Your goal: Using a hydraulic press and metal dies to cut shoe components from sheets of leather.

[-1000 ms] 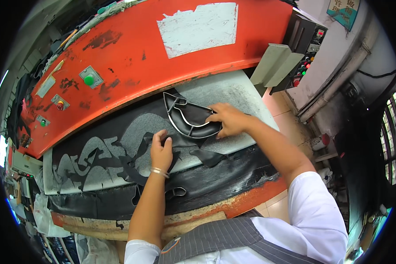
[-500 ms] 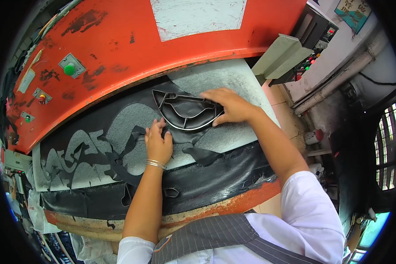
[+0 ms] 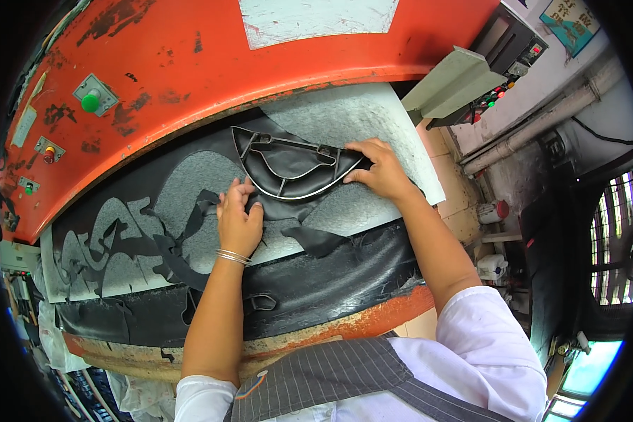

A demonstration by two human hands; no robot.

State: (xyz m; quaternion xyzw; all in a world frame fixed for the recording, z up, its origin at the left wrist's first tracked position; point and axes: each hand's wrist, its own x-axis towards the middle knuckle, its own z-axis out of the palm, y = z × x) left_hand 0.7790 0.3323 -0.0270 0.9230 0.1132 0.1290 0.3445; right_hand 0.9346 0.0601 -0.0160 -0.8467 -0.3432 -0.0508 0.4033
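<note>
A curved metal cutting die [image 3: 288,167] with steel edges lies on black sheet material [image 3: 316,274] spread over a grey cutting pad [image 3: 344,119]. My right hand [image 3: 378,169] grips the die's right end. My left hand [image 3: 239,219] lies flat on the black sheet just below the die's left part, fingers spread and pressing it down; a bangle sits on that wrist. The sheet shows several cut-out holes where the grey pad shows through.
An orange press head [image 3: 211,77] looms over the pad's far side, with a green button [image 3: 90,103] and small switches [image 3: 48,153] at left. A grey control box [image 3: 464,77] stands at right. The bench's orange front edge [image 3: 373,320] runs below.
The view has tipped down and closer. The die has been slid a little right and nearer on the sheet; both hands stayed on the die and sheet.
</note>
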